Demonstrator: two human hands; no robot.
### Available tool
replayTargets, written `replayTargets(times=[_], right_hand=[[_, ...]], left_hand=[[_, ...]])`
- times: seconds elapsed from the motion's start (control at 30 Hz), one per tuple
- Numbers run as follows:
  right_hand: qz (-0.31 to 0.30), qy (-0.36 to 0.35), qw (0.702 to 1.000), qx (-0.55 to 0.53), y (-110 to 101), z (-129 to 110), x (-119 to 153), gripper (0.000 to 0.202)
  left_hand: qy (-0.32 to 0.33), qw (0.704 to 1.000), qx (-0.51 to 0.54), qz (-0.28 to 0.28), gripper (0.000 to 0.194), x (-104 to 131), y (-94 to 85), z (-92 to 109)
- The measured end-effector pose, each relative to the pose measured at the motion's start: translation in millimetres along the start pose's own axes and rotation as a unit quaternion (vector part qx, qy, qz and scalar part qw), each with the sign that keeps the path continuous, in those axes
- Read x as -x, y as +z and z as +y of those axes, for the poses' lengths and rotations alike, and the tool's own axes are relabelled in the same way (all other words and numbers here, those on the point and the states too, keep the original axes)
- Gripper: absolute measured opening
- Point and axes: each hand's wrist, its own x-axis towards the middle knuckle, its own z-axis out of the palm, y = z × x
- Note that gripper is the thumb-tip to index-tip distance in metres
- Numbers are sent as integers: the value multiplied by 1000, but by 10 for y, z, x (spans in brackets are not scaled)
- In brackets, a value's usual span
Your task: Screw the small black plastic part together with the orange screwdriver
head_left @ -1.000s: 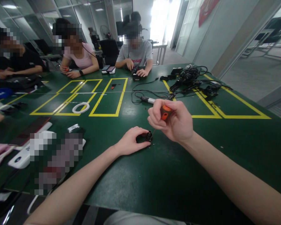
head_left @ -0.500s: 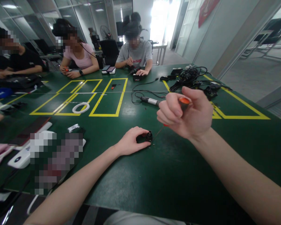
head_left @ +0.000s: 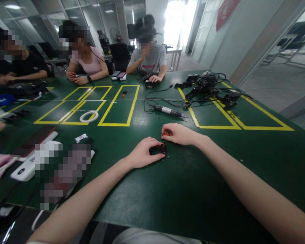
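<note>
My left hand (head_left: 145, 153) rests on the green table (head_left: 132, 200), its thumb and fingers closed around a small black round part (head_left: 163, 148). A narrower dark tube stands up from the part's top. Just beyond it, my right hand (head_left: 178, 133) is low over the table with curled fingers. Between those fingers shows the orange-red handle of a screwdriver (head_left: 167, 134); its shaft is hidden. Tiny light specks lie beside the black part.
Beyond my right hand lies a silver-and-black electric screwdriver (head_left: 169, 111) with a cable. A heap of black cables (head_left: 205, 83) sits back right. A white ring (head_left: 88, 116) lies left, near a white power bank (head_left: 25, 169). Several people (head_left: 147, 61) sit across the table.
My right hand has come down and left from its raised position, bringing the screwdriver to the tabletop. My left hand stays on the black part. The person opposite has raised a hand to the face.
</note>
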Motion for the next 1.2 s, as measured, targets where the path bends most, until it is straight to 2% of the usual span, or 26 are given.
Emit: replayTargets(times=[0.1, 0.2, 0.27, 0.33, 0.4, 0.47, 0.5, 0.57, 0.63, 0.7, 0.73, 0.83, 0.9, 1.0, 1.1, 1.2], right_hand=[[25, -17, 1000, -2, -35, 10, 3, 9], [76, -60, 993, -73, -118, -35, 72, 11], [95, -72, 984, -135, -153, -82, 176, 14], [73, -71, 976, -192, -136, -143, 327, 19], [56, -79, 963, -250, -46, -224, 498, 33], [92, -66, 955, -273, 104, -322, 650, 50], [116, -55, 952, -278, 191, -373, 707, 56], [188, -38, 943, -273, 352, -462, 778, 51], [239, -43, 936, -256, 457, -516, 801, 34], [250, -46, 934, -250, 482, -520, 807, 28], [245, -43, 935, -252, 464, -504, 812, 28], [210, -23, 947, -243, 312, -403, 848, 30], [173, -1, 965, -196, 155, -320, 876, 32], [111, 34, 985, -126, -105, -232, 879, 44], [79, 29, 996, -37, -314, -221, 815, 30], [32, 3, 999, 19, -434, -245, 733, 27]], left_hand=[[-17, 1000, 19, 4, 25, -10, 8, 10], [-52, 994, 95, 15, 23, -23, 5, 38], [-96, 979, 179, 23, 27, -37, 3, 70], [-141, 945, 291, 47, 38, -54, 15, 110], [-170, 898, 397, 84, 49, -69, 49, 156], [-185, 863, 457, 113, 54, -74, 107, 204], [-191, 854, 468, 118, 55, -71, 142, 229], [-196, 847, 480, 117, 55, -55, 207, 275], [-197, 843, 489, 108, 55, -30, 243, 308], [-198, 856, 470, 86, 54, -7, 227, 314], [-197, 874, 439, 68, 51, 1, 196, 305], [-161, 953, 255, 24, 42, 2, 44, 223], [-121, 980, 148, 49, 39, -14, -66, 134], [-131, 983, 104, 76, 34, -51, -168, -4], [-140, 981, 102, 90, 33, -79, -179, -81], [-137, 982, 95, 94, 29, -87, -147, -92]])
